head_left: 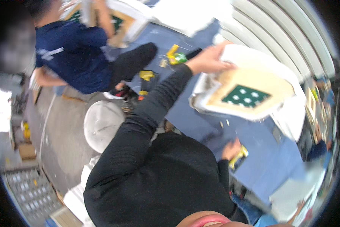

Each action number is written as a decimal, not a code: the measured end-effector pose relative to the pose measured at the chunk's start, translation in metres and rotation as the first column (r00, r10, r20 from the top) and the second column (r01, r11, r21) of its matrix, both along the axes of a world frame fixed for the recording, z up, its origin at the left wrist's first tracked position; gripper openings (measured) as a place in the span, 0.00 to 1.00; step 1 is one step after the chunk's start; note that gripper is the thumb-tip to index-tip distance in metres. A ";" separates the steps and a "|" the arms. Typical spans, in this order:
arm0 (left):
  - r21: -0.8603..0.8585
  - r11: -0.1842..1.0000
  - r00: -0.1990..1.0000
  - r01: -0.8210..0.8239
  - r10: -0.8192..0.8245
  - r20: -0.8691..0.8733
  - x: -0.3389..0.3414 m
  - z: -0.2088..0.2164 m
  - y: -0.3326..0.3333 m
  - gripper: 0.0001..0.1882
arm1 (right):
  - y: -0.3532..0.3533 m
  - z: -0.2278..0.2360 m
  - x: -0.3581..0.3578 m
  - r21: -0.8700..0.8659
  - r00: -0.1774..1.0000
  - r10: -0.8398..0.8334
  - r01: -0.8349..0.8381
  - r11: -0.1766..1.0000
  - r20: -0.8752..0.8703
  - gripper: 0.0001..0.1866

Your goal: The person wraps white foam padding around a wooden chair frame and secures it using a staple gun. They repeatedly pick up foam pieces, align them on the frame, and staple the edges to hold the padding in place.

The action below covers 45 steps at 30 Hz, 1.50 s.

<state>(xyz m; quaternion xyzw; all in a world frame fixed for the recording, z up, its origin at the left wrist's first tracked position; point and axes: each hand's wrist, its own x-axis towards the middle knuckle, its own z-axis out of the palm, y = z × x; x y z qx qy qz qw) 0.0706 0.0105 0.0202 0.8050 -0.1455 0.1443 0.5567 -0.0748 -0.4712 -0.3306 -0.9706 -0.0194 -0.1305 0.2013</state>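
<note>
My left hand [211,59] is stretched out over the table, gripping the edge of a cushioned panel [272,81]. The panel has a pale wood-coloured underside, white fabric around its rim, and a dark green patch with white spots. It is tilted up on the table, and loose white fabric [292,117] hangs from its right side. Closer to my body, my right hand [231,150] is closed around a yellow tool [239,157]. Blur and my fingers hide the tool's exact kind.
A blue-topped table [268,166] holds yellow-and-green packaging [176,56] and a black-and-yellow tool [147,81]. A co-worker in a navy shirt [71,53] handles a similar panel at the left. A round white stool [103,125] stands beside me. Long white ribbed pieces [275,30] lie behind the table.
</note>
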 end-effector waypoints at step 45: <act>0.060 0.998 0.995 -0.003 -0.003 0.095 -0.006 -0.017 -0.013 0.43 | 0.214 0.280 0.067 0.699 0.888 0.428 -0.414 0.582 0.169 0.20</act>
